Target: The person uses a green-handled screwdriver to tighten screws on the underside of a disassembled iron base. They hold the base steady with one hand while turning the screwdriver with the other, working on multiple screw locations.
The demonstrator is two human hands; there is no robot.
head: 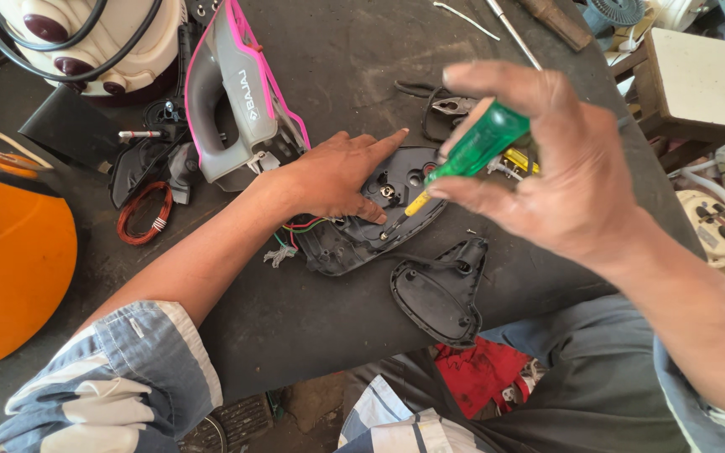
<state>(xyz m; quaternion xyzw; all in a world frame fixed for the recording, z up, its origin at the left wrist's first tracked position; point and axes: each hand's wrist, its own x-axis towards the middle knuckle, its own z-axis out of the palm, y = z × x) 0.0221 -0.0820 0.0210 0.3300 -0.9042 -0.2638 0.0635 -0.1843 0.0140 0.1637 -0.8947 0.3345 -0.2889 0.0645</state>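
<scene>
Right hand (572, 176) raised above the dark workbench (362, 67), fingers closed round a screwdriver (472, 155) with a green see-through handle and yellow collar. Shaft slants down and to the left; tip meets the black plastic base part (379, 222) just below the left hand's fingers. Hand itself sits up and to the right of that part, clear of it.

Left hand (333, 176) lies flat on the base part, palm down, fingers together, index stretched out toward the upper right. It grips nothing, only presses. Red and green wires (299, 226) trail from the part's left edge under the wrist.

Second black cover piece (442, 289) lies loose on the bench, just below and right of the base part, near the bench edge, apart from both hands.

Grey iron body with pink trim (237, 92) stands on its side just left of the left hand. Coil of red wire (144, 214) further left. Pliers (451, 105) lie behind the screwdriver, partly hidden by the right hand. Orange rounded object (10, 260) at far left.
</scene>
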